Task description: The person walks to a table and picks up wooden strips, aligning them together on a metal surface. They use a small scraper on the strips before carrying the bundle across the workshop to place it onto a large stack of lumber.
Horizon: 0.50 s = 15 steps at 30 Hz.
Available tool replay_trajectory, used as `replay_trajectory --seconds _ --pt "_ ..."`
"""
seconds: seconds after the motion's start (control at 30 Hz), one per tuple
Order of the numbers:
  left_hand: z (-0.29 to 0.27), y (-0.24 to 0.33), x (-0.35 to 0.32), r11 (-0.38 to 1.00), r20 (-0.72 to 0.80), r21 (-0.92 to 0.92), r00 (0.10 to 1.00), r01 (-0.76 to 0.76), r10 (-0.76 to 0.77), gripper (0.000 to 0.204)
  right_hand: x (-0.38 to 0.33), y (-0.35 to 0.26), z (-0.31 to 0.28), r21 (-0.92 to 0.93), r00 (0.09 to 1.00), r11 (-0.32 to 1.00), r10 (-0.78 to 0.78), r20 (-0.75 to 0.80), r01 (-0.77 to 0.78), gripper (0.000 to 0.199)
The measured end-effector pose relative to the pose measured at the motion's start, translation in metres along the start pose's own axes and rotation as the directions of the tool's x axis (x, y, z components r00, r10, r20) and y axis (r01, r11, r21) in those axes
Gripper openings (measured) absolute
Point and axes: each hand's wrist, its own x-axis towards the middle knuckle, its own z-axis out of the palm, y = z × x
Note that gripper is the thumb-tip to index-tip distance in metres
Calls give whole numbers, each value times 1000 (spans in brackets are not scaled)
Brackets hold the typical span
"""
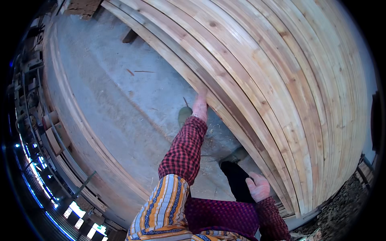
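Along the far left rim, a long low stack of boards curves beside the bare concrete floor, with clutter and blue-lit shapes beyond it too dark and bent by the lens to make out. A few wood splinters lie loose on the concrete.

The left hand stretches out on a red-checked sleeve and rests against the near edge of the big pile of pale planks. Its fingers lie close together and extended along the plank edge, touching it; whether any curl under the board cannot be told, since only the back of the hand shows. Just left of the wrist, a greenish shoe stands on the floor, partly hidden by the sleeve.

Lower and further right, the right hand sits at the lower end of the same pile, just beside the plank edges. The fingers are loosely bent and narrow, the thumb raised; it holds nothing that can be seen, and contact with the wood is unclear. A dark trouser leg runs beneath it toward a second shoe.

The planks fill the whole right half, leaning in long layered rows, cut off by the rim.
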Motion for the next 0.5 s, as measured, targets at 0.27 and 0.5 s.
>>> replay_trajectory --seconds 0.27,0.5 --pt "-143 100 -226 831 -103 549 994 91 -40 64 -45 -39 22 -382 989 919 -43 143 95 35" --pt "-384 62 -472 972 -498 118 860 201 -117 38 -92 -188 -16 -267 909 950 -35 414 159 42"
